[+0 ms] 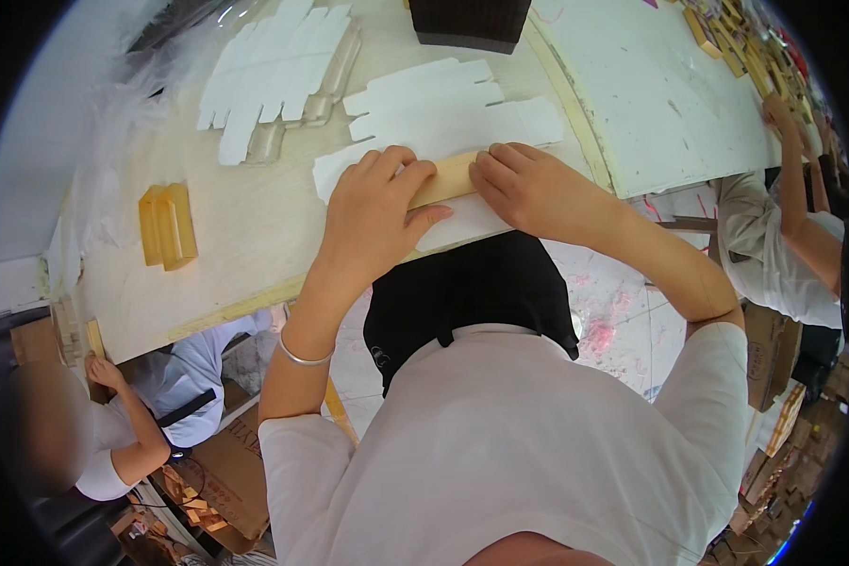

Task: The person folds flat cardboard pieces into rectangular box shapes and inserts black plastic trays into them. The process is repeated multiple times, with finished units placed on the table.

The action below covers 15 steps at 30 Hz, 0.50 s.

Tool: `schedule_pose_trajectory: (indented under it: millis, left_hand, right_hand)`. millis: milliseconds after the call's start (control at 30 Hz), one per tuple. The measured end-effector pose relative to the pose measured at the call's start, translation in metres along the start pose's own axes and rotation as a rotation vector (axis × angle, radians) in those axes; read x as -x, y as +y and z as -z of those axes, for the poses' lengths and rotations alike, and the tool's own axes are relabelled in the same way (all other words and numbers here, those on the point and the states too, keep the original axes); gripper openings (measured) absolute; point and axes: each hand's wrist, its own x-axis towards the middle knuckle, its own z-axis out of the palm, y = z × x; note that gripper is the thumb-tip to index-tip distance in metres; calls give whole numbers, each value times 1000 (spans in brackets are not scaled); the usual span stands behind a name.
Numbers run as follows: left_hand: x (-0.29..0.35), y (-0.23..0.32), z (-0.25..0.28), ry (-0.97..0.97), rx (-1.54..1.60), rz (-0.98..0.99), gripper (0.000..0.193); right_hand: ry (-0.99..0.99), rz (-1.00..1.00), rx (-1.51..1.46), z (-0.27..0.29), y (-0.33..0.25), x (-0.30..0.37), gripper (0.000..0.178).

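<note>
A long, narrow gold piece (450, 179), perhaps a slim box or folded cardboard strip, lies along the near part of a white die-cut cardboard blank (434, 104). My left hand (373, 212) is closed around its left end, with the fingers over the top and the thumb along the near side. At the other end my right hand (542, 193) presses it with bent fingers bunched together. Both palms hide parts of the gold piece and the sheet under it.
A gold open tray (168, 226) stands at the left. Stacked white blanks (269, 75) lie on clear plastic behind it. A black box (470, 24) is at the far edge. Gold boxes (726, 42) pile up far right. Co-workers sit lower left and at the right.
</note>
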Motion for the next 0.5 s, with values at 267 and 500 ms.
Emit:
schedule_pose_trajectory:
  millis: [267,500]
  left_hand:
    - [-11,-9,-3,-48,30,92,18]
    - [-31,-15,2,113,-140,63,22]
  right_hand:
    - [9,-241,-436,-6,22,-17,6]
    - [-261,-584,-727,1,34,-40,9]
